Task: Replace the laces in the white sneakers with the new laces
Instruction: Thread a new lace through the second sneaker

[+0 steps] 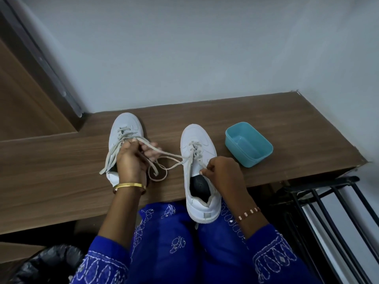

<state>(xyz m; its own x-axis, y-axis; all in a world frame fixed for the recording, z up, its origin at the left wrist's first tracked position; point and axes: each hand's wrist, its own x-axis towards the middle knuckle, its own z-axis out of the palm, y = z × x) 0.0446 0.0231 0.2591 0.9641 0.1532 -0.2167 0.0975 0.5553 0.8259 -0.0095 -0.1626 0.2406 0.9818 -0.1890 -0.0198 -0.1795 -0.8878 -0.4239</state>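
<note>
Both of the 2 white sneakers sit near the surface's front edge. The left sneaker (125, 140) and right sneaker (198, 160) are partly laced — upper eyelets apparently remain. Left hand (131, 160) grips loose lace (164, 158); right hand (221, 173) pinches another strand.

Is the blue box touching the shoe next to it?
Apart. The head view shows bare wooden shelf between the blue box and the right sneaker.

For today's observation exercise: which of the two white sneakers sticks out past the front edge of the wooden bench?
The right sneaker, beside the blue tub: its heel overhangs the edge, while the left sneaker lies wholly on the bench.
</note>
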